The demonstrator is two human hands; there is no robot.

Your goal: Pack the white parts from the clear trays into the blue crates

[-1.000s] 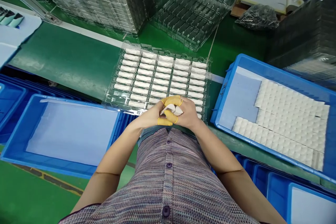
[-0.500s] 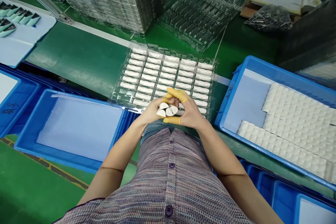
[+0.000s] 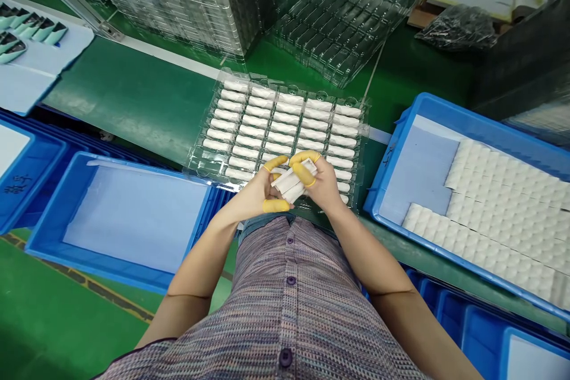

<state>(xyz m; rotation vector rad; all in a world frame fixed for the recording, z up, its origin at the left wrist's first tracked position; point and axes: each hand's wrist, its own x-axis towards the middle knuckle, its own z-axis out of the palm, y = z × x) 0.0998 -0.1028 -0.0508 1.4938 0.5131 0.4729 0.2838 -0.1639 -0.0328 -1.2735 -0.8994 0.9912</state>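
Observation:
Both my hands, with yellow finger cots on several fingers, meet in front of my waist around a small bunch of white plastic pieces [image 3: 294, 181]. My left hand [image 3: 262, 191] is closed round the lower left end of the bunch. My right hand [image 3: 319, 181] grips its upper right side, thumb across the top. The pieces now lie slanted, flat inner faces partly showing; how many there are I cannot tell. Just beyond my hands lies a clear plastic tray [image 3: 202, 161] with rows of similar white pieces in its slots. Its near edge is partly hidden by my hands.
At right stands a blue bin [image 3: 392, 175] with packed white pieces. A lined blue bin [image 3: 53, 217] is at lower left. Stacked clear trays [image 3: 214, 18] and another clear tray [image 3: 342, 24] stand behind. Dark-and-teal parts [image 3: 38, 27] lie far left on the green bench [image 3: 133, 83].
The white pieces have turned in my hands from end-on to lying slanted, with their length showing. My right thumb has come over the top, and my left hand has shifted slightly left.

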